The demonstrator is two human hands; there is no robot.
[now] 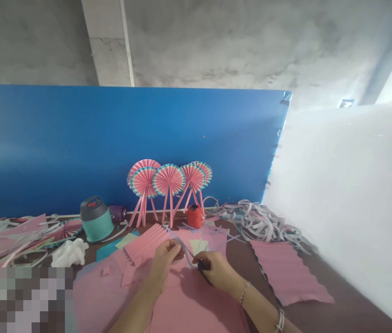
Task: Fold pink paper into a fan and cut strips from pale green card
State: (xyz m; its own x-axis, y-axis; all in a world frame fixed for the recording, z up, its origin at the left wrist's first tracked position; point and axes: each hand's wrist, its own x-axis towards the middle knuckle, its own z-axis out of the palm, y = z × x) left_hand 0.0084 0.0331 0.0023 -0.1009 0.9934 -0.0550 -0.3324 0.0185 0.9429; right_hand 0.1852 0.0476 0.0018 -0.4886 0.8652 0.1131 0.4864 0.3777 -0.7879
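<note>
My left hand (168,256) pinches a narrow pale paper strip (180,242) between thumb and fingers. Close by on the right, my right hand (216,268) is closed round the dark handles of a pair of scissors (202,268). The blades point up and left toward the strip; whether they touch it I cannot tell. Under both hands lie sheets of pink paper (196,305). A pleated pink sheet (149,243) rests just beyond my left hand, with a small pale yellow piece (199,246) beyond the scissors.
Several round pleated paper fans (169,180) stand against the blue partition (77,138). A teal container (96,219), a red container (194,216) and a purple object (117,212) line the back. Curled strips (261,222) pile up at right, above another creased pink sheet (289,270); crumpled white material (70,253) lies left.
</note>
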